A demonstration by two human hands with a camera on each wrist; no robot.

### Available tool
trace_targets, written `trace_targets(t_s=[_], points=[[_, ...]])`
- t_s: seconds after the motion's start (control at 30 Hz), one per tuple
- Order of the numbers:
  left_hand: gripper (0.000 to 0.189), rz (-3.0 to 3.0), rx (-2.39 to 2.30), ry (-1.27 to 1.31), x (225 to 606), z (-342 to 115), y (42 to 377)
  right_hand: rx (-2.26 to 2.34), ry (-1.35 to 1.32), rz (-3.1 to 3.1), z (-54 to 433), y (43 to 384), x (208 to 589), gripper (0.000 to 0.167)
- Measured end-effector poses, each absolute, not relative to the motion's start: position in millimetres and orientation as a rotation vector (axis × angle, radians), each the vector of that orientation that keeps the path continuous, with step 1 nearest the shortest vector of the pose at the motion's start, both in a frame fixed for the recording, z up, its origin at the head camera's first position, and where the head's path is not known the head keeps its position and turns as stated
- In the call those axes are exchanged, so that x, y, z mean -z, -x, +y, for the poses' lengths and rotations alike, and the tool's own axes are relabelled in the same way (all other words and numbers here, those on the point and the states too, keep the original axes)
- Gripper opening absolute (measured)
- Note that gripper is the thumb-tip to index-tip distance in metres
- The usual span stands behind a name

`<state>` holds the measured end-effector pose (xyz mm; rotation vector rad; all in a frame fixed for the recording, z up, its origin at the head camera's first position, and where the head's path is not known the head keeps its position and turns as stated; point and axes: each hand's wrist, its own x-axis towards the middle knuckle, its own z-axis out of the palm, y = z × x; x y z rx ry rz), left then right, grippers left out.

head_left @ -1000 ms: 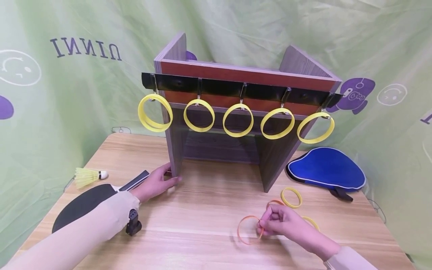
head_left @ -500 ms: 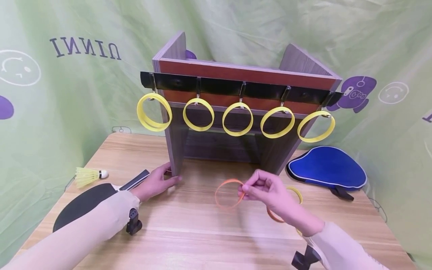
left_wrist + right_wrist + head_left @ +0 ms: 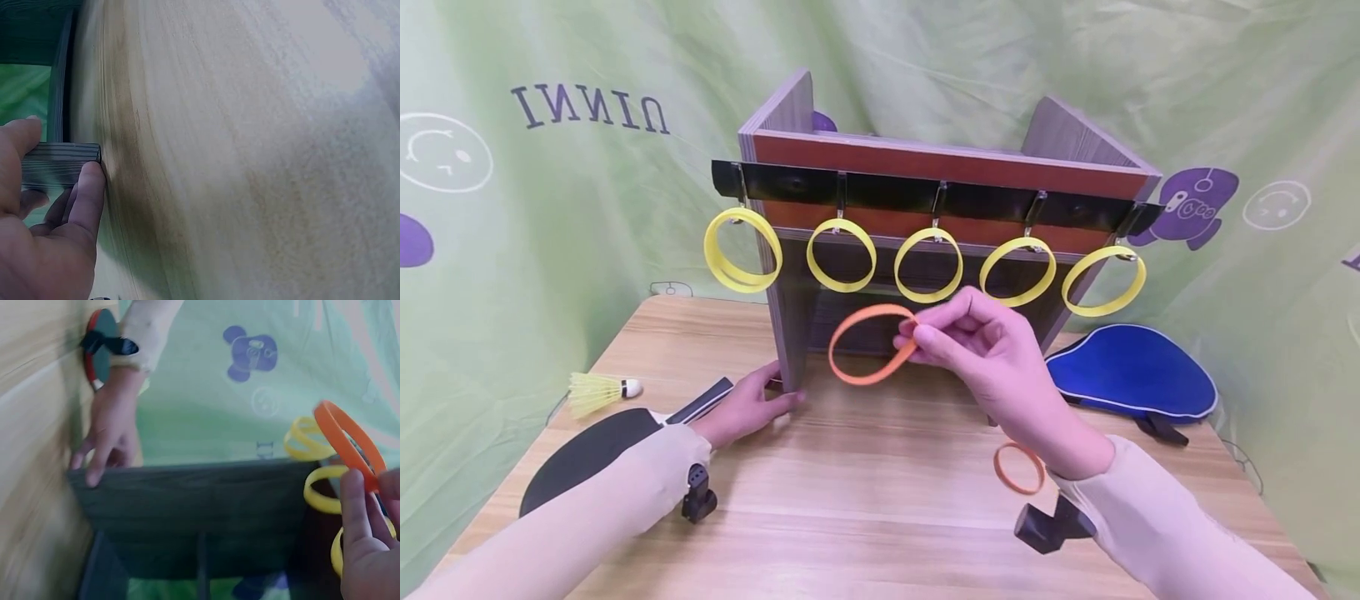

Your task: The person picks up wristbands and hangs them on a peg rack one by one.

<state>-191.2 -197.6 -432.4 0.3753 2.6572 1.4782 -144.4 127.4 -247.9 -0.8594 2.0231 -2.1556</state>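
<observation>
My right hand pinches an orange wristband between thumb and fingers, raised in front of the wooden rack, just below the hanging bands. The right wrist view shows that orange band close to the yellow ones. Several yellow wristbands hang from hooks on a black rail across the rack's red front. My left hand grips the lower front edge of the rack's left side panel; in the left wrist view thumb and fingers lie on either side of that panel. A second orange wristband lies below my right forearm.
A black table tennis bat lies under the left forearm, with a yellow shuttlecock behind it. A blue bat case sits right of the rack. A green printed curtain surrounds the wooden table.
My right hand has lifted the orange wristband from near the tabletop, up and leftward toward the hanging bands. The yellow bands on the table are now hidden behind the right arm. My left hand stays put.
</observation>
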Motion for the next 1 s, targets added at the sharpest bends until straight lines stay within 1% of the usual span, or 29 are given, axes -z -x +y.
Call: trace_targets(t_s=[0.1,0.33,0.73,0.87,1.0], points=[[0.057,2.655,-1.477,-0.384,432,-198,192,2.249,0.852,2.005,115,146,239,0.012],[0.059,2.633,-1.477,-0.375,428,-198,192,2.475,0.826,1.908,88,149,227,0.021],[0.056,2.635,-1.485,-0.403,429,-197,192,2.668,0.833,1.782,63,154,229,0.027],[0.058,2.639,-1.483,-0.400,431,-198,192,2.688,0.790,1.774,58,155,230,0.025],[0.058,2.638,-1.492,-0.410,432,-198,192,2.709,0.728,1.790,53,157,231,0.019]])
